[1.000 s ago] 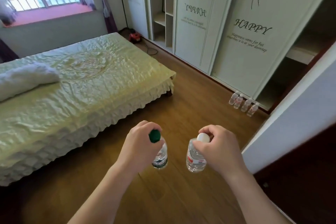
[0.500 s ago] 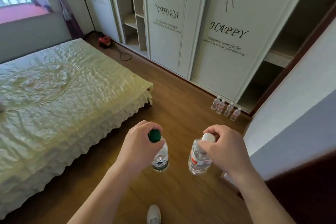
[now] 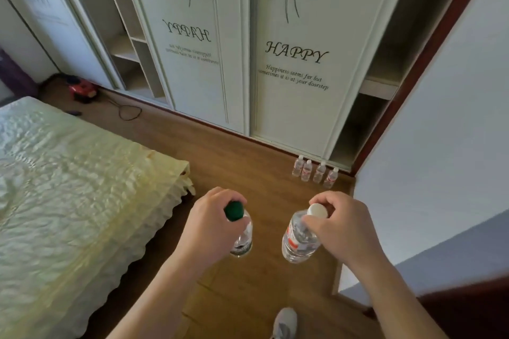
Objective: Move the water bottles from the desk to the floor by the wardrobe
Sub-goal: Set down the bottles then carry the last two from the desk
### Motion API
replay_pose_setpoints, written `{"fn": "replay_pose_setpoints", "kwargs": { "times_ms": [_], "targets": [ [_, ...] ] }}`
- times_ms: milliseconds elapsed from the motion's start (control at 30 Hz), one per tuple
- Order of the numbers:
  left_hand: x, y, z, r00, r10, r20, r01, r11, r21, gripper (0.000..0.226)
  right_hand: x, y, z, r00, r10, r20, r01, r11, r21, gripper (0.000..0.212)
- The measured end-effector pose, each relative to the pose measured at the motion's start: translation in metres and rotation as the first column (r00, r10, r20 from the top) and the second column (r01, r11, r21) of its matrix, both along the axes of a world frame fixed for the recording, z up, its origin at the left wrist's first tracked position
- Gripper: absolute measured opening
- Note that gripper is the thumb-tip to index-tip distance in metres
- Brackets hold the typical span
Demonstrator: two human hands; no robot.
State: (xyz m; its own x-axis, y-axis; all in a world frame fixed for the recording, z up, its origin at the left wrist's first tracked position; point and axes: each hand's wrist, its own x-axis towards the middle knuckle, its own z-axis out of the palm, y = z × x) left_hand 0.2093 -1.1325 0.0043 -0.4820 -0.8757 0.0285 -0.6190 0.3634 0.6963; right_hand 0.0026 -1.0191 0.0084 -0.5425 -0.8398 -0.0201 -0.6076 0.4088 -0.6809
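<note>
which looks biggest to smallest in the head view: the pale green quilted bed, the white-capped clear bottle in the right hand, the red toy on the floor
1. Pale green quilted bed.
2. White-capped clear bottle, though it is much nearer the camera.
3. Red toy, far off, so true size is unsure.

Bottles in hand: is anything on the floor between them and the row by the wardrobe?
Nothing visible. Bare wood floor runs from the green-capped bottle in the left hand and the white-capped bottle in the right hand to the row. The bed lies off left.
</note>
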Motion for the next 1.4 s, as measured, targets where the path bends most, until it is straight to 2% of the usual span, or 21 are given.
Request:
{"fn": "replay_pose_setpoints", "kwargs": {
  "times_ms": [600,1000,1200,1400],
  "targets": [
    [-0.172,-0.269,-0.022,0.999,-0.041,0.034,0.041,0.999,0.01,0.026,-0.16,-0.25,-0.031,0.998,-0.058,0.008,0.057,0.998,0.038,0.018],
    [-0.259,-0.457,-0.055,0.983,-0.186,-0.004,0.185,0.98,0.069,0.027,-0.226,-0.414,-0.067,0.968,-0.235,0.089,0.23,0.971,0.061,0.019],
    [-0.31,-0.522,-0.07,0.971,-0.24,0.013,0.237,0.967,0.09,0.026,-0.264,-0.473,-0.084,0.958,-0.26,0.124,0.253,0.965,0.069,0.019],
    [-0.362,-0.565,-0.098,0.97,-0.243,0.021,0.24,0.966,0.101,0.027,-0.312,-0.518,-0.109,0.97,-0.228,0.082,0.221,0.971,0.089,0.018]
  ]
}}
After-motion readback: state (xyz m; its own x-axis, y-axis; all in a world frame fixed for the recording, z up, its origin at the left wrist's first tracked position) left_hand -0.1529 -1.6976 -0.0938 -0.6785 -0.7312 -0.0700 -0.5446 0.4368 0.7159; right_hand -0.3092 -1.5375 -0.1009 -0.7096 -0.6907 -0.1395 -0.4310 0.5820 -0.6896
